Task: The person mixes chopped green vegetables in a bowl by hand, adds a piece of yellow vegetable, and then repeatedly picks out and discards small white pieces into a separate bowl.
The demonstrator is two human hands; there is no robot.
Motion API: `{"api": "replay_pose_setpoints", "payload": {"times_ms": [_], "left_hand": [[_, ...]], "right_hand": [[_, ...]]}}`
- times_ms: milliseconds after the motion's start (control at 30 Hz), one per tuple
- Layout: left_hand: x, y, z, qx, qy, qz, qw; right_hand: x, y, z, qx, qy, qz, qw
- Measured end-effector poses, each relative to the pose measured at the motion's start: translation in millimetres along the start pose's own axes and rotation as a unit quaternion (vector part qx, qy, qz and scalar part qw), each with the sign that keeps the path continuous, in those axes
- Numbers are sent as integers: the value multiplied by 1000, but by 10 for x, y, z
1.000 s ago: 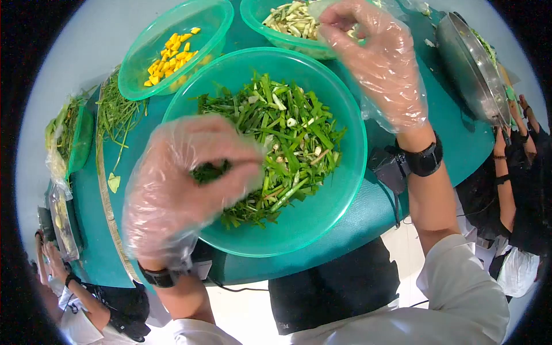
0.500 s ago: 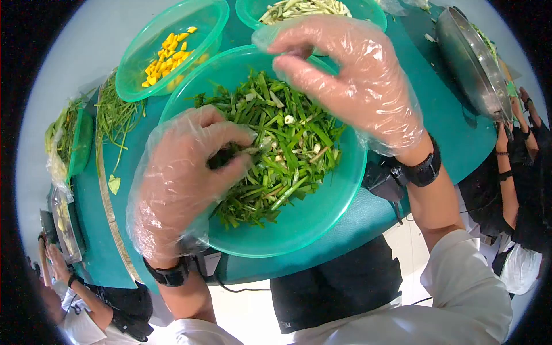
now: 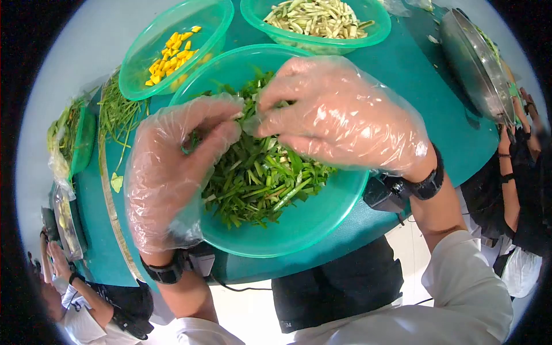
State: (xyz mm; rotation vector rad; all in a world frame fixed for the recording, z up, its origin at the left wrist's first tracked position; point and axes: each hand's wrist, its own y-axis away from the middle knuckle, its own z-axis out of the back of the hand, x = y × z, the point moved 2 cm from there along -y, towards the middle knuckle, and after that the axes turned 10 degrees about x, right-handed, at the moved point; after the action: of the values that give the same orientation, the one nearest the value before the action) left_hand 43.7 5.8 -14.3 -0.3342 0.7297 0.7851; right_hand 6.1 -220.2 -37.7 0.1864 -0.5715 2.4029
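Note:
A large green bowl [image 3: 276, 244] holds chopped green stems and leaves [image 3: 259, 184]. Over its left side is my left hand [image 3: 172, 161] in a clear plastic glove, thumb and fingertips pinched together around a small pale piece. My right hand [image 3: 345, 118], also gloved, reaches in over the upper right part of the greens. Its fingertips are drawn together close beside those of the left hand, and whatever lies between them is too small to make out.
Behind are a green bowl [image 3: 131, 86] of yellow pieces [image 3: 171, 56] and another [image 3: 376, 35] of pale strips [image 3: 316, 18]. Loose long greens [image 3: 118, 109] lie left. A metal pan [image 3: 474, 63] stands tilted at right. Other people's arms show at both edges.
My right hand has come down and left, from above the bowl's far rim to beside my left hand. My left hand has risen slightly from the greens and moved left.

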Motion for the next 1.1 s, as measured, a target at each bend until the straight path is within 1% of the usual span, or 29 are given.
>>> {"api": "replay_pose_setpoints", "payload": {"times_ms": [100,300,400,500,600,700,800,833,900,967,1000,1100], "left_hand": [[-11,-11,-15,13,47,33,998],[-4,-18,-28,23,70,60,995],[10,-6,-54,4,75,52,996],[-51,-19,-48,30,62,79,994],[-40,-32,-71,65,1,-37,997],[-108,-80,-127,102,-122,-201,967],[-122,-24,-246,107,-140,-163,971],[-128,-52,-242,132,-154,-157,967],[-94,-60,-206,99,-153,-148,972],[-48,-61,-155,73,-171,-142,972],[-28,-56,-139,68,-168,-133,974],[6,-43,-105,54,-166,-112,978]], "right_hand": [[14,7,-11,68,62,-28,995],[26,6,19,94,37,-59,993],[28,-10,44,55,48,-90,993],[-10,-7,-4,-58,46,-106,992],[11,0,38,-76,71,-105,989],[27,54,82,22,5,-7,1000],[120,71,-13,59,-10,-23,998],[122,68,-18,82,28,-43,995],[118,87,-19,36,87,-69,993],[127,96,-5,10,119,-86,989],[145,88,16,7,120,-90,989],[183,80,26,12,77,-63,995]]}}
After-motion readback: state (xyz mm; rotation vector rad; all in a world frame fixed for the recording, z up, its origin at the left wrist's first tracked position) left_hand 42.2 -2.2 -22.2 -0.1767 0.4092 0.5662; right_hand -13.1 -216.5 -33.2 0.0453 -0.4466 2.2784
